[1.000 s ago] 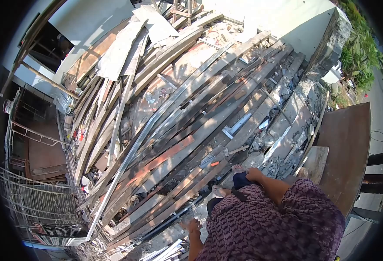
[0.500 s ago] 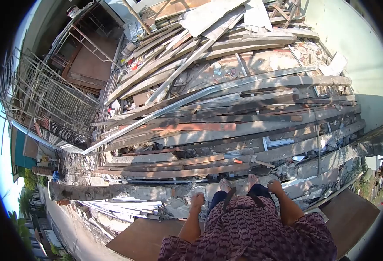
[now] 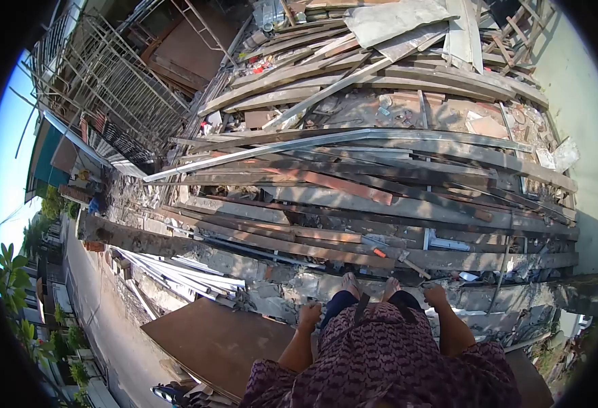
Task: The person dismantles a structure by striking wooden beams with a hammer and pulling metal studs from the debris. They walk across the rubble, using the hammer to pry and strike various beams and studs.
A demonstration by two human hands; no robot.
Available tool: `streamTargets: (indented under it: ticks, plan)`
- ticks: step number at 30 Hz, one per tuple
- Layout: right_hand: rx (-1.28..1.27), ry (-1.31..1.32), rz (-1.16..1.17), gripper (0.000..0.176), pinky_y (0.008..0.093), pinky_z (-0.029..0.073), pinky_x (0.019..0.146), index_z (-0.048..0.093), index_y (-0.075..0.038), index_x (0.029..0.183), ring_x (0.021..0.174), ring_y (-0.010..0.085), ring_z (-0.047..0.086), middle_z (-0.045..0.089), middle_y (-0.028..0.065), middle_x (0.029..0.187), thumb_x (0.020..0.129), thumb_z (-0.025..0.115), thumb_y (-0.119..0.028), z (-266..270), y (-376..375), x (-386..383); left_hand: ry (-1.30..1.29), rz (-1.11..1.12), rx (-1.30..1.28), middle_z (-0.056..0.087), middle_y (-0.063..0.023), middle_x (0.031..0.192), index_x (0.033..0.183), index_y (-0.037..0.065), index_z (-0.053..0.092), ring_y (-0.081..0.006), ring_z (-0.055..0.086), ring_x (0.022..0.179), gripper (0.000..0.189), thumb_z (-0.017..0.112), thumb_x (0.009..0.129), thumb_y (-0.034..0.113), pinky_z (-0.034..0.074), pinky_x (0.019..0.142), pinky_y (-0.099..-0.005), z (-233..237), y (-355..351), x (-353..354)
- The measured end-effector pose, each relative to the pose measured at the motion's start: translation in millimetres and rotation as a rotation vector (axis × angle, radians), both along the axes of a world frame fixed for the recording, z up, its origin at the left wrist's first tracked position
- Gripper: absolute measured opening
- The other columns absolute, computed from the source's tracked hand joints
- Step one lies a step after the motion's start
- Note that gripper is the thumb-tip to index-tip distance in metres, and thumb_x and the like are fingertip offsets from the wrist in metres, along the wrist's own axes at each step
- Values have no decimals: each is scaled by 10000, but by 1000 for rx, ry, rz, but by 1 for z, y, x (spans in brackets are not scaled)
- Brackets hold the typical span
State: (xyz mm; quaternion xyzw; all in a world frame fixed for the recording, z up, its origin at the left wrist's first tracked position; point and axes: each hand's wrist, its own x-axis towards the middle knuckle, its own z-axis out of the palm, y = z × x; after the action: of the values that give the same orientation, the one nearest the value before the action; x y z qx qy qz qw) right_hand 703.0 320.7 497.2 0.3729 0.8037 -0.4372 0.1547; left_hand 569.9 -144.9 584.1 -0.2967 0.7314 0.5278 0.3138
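My left hand (image 3: 310,314) hangs beside my left thigh with its fingers curled in, and nothing shows in it. On the other side, my right hand (image 3: 435,296) is closed in the same loose way, apart from anything around it. Both bare feet stand on a broken concrete ledge (image 3: 312,285). Just beyond my feet lies a hammer-like tool with a wooden handle (image 3: 418,268). Left of it is a small tool with an orange part (image 3: 379,252), resting on the wooden beams (image 3: 326,253).
Long planks and a bent metal channel (image 3: 265,149) cover the rubble ahead. White strips (image 3: 176,272) and a brown board (image 3: 210,340) lie at left, near a concrete post (image 3: 135,234). A metal grille (image 3: 122,75) leans far left; a pale wall (image 3: 574,102) stands right.
My view has turned, so the timber pile appears tilted and shifted in the frame. Both hands stay low at my sides, their fingers still curled.
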Motion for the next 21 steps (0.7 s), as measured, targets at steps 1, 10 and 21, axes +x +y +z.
streamTargets:
  ticks: [1,10,21]
  plan:
    - [6,-5,-7,215,327,525,484,695,-25,889,539,199,665,659,111,656,752,603,-162,5,1,-4,-12,23,-19,571,-5,672,899,45,669,-103,502,551,191,631,865,229,393,472,-259,5,4,2]
    - [4,-14,-19,267,400,503,668,682,3,847,711,298,643,658,169,758,719,616,-222,28,-1,-11,-44,-73,25,606,-22,747,987,38,645,-132,564,640,216,627,831,185,459,522,-296,-5,10,-20]
    - [139,-13,-14,293,517,490,822,688,-31,814,876,435,629,654,253,894,680,589,-272,39,-6,15,-61,-92,74,601,-33,868,1075,55,603,-171,605,752,238,598,857,148,500,625,-354,-8,24,-46]
